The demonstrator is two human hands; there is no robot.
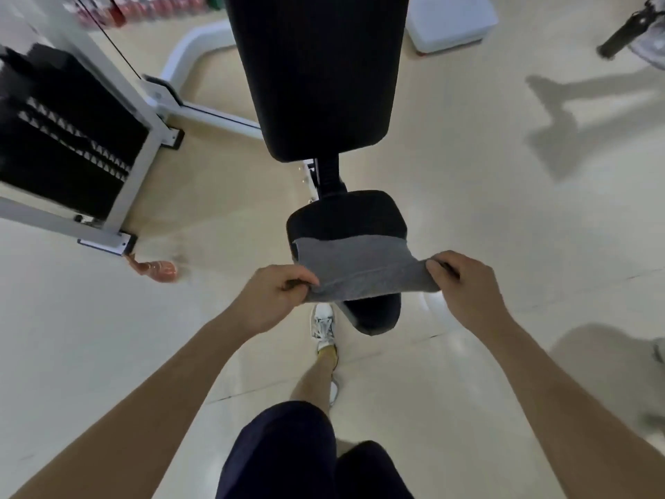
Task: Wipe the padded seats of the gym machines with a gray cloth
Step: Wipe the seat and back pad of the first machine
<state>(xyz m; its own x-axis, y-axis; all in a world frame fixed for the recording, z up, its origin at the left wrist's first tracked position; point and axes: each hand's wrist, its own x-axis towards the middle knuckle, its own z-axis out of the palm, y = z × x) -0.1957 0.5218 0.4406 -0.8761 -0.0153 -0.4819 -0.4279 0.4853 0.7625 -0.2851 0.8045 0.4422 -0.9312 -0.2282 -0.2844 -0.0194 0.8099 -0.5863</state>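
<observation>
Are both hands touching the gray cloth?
Touching. The head view shows the left hand and right hand each pinching an end of the gray cloth, stretched over the seat.

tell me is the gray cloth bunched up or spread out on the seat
Spread out: the gray cloth lies flat across the seat, pulled taut between left hand and right hand.

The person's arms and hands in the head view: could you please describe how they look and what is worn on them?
Both forearms are bare to the frame's lower edge, with no sleeves showing. The left hand and right hand wear no gloves, and no watch, bracelet or ring is visible. Lower down, the person wears dark navy shorts, a white laced sneaker and a yellow sock.
</observation>
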